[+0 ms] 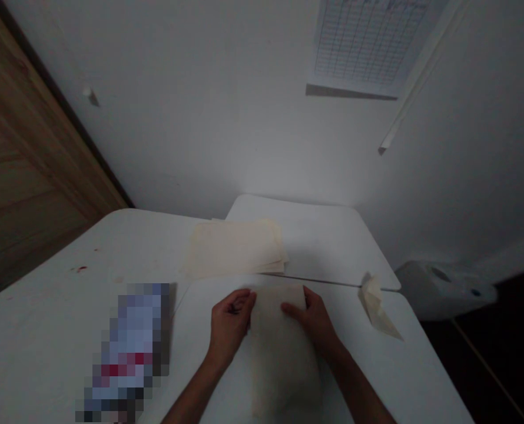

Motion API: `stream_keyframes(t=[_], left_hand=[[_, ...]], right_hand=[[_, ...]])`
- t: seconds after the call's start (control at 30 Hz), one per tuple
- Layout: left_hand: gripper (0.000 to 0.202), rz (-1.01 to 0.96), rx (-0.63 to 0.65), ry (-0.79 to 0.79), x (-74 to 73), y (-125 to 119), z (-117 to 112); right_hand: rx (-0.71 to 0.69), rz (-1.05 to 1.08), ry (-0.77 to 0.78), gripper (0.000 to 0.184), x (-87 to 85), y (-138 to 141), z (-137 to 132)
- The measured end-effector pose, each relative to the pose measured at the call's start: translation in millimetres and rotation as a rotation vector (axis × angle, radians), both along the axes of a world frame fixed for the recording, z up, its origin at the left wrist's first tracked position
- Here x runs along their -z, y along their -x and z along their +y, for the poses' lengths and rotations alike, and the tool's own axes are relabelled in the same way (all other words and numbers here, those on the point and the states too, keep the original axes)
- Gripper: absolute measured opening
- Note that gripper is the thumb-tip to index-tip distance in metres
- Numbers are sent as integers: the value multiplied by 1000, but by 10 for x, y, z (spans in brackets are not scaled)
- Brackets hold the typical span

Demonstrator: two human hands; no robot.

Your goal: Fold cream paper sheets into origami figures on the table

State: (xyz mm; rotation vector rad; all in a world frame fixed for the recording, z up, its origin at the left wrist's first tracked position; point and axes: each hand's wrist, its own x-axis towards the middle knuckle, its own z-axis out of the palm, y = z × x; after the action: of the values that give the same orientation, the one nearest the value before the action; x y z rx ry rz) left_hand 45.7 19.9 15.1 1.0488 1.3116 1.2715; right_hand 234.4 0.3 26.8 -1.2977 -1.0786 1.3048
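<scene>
A soft cream sheet (pixel 282 359), paper or thin cloth, lies flat on the white folding table (pixel 54 300) in front of me. My left hand (pixel 229 324) rests at its left edge with the fingers curled inward. My right hand (pixel 312 318) lies at its right edge, fingers over the top corner. I cannot tell whether either hand grips the sheet. Beyond my hands sits a stack of similar cream sheets (pixel 235 248). A folded cream piece (pixel 377 309) lies to the right.
A pixelated, blurred object (pixel 127 353) lies left of my hands. A second white table (pixel 321 238) abuts the far side. A wooden door (pixel 32 159) stands left, a paper chart (pixel 372 41) hangs on the wall, and a pale grey object (pixel 443 288) sits low at right.
</scene>
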Motion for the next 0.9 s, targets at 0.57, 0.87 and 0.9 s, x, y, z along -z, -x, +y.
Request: stream_keyframes(t=[0.57, 0.87, 0.9], left_hand=[[37, -37, 15, -19, -37, -3, -9], [41, -40, 20, 10, -54, -1, -15], [41, -42, 23, 12, -50, 1, -13]], right_hand=[[9, -22, -12, 39, 23, -4, 2], [7, -19, -1, 44, 30, -6, 5], [8, -20, 2, 44, 25, -3, 4]])
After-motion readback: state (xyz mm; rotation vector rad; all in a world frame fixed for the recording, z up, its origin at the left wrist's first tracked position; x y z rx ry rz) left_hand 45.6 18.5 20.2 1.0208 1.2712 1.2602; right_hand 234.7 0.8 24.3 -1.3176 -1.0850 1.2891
